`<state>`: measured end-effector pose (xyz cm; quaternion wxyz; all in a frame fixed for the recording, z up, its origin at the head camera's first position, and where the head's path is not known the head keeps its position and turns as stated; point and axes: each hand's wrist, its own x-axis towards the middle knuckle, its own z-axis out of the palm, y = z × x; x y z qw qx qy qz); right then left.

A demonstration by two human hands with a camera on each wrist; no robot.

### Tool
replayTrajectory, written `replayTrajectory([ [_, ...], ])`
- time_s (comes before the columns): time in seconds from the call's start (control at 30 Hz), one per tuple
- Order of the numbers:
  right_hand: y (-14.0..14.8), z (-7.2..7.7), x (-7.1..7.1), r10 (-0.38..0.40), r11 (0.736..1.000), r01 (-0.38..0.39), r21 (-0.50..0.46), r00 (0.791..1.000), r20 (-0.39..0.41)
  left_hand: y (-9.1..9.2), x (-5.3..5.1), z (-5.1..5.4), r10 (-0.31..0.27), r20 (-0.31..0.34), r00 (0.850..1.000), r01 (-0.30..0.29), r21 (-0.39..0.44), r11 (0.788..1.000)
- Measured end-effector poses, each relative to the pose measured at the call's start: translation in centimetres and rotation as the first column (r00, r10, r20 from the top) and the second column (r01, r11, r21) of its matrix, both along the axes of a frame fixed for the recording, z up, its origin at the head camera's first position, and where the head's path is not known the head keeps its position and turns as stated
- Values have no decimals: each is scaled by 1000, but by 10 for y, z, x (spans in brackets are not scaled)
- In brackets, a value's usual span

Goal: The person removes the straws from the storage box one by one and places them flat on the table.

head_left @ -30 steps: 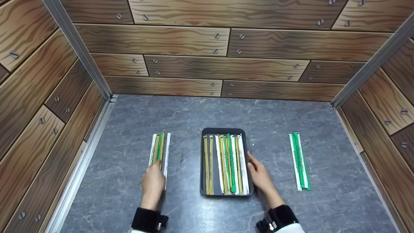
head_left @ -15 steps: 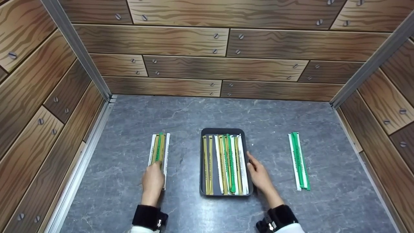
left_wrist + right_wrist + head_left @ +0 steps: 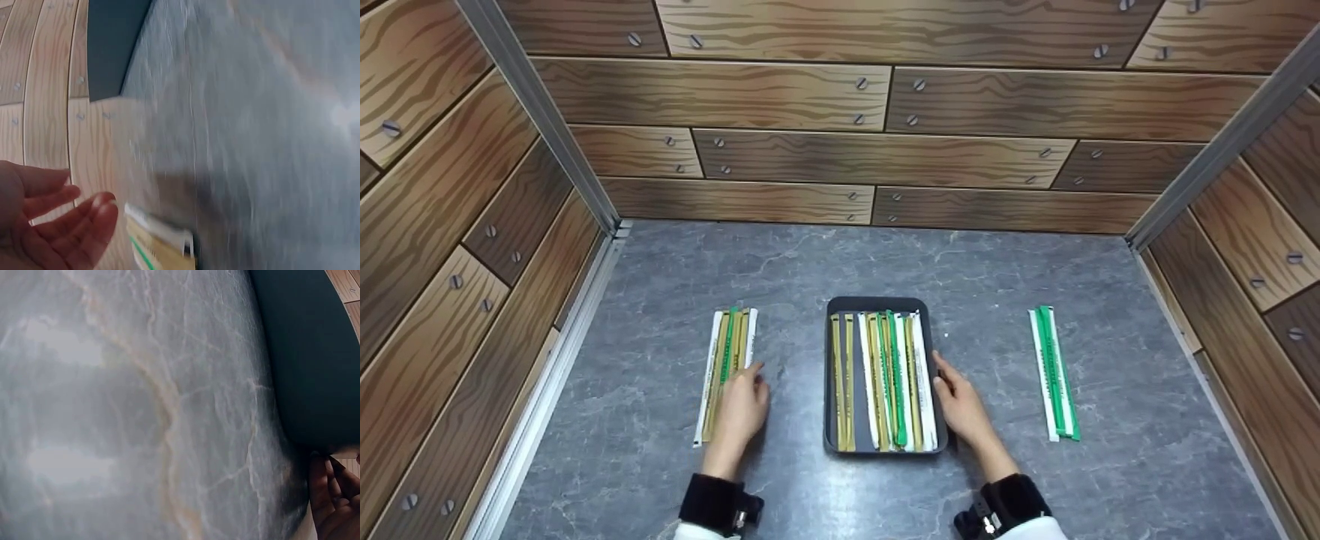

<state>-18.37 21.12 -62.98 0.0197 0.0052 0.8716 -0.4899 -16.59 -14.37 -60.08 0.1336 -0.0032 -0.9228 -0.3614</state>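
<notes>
My left hand (image 3: 742, 405) is over the right side of a bundle of long, thin wrapped sticks (image 3: 725, 352), white, gold and green. In the left wrist view its fingers (image 3: 93, 225) are loosely bent and hold nothing, beside the bundle's end (image 3: 163, 242). A dark tray (image 3: 877, 303) in the middle holds several sticks of the same kind (image 3: 885, 375), with a gap right of two gold ones. My right hand (image 3: 966, 409) touches the tray's right side with fairly straight fingers. Its fingertips (image 3: 322, 467) meet the dark tray wall (image 3: 304, 365) in the right wrist view.
Further right, a small bundle of green and white sticks (image 3: 1054, 375) lies on the grey marbled table (image 3: 810, 262). Wood-patterned walls (image 3: 780, 157) enclose the back and both sides.
My left hand has slid right off the middle of the left bundle, uncovering its near ends. The white stick on the right now lies closer against the gold ones. My right hand stays still.
</notes>
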Motion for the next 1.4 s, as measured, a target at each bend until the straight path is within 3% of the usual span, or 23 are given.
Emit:
replayTrajectory([
  [0.23, 0, 0, -1, 2, 1000, -2, -4, 1000, 13, 30, -5, -1, -164, 44, 986, 155, 147, 977],
  [0.4, -1, 1, -1, 2, 1000, -2, 9, 1000, 14, 48, -8, -5, -229, 85, 970, 211, 187, 960],
  [0.8, -5, 5, -2, -3, 997, 7, 71, 998, -65, 71, -14, -14, -260, 99, 960, 239, 182, 954],
  [1.1, -9, 11, -2, -25, 990, 36, 136, 997, -77, 76, -14, -19, -223, 121, 967, 202, 168, 965],
  [1.23, -14, 18, 0, -44, 967, 84, 241, 985, -167, 76, -13, -20, -219, 123, 968, 193, 193, 962],
  [1.4, -29, 29, 6, -11, 933, 132, 336, 941, -339, 76, -11, -21, -215, 133, 967, 187, 199, 962],
])
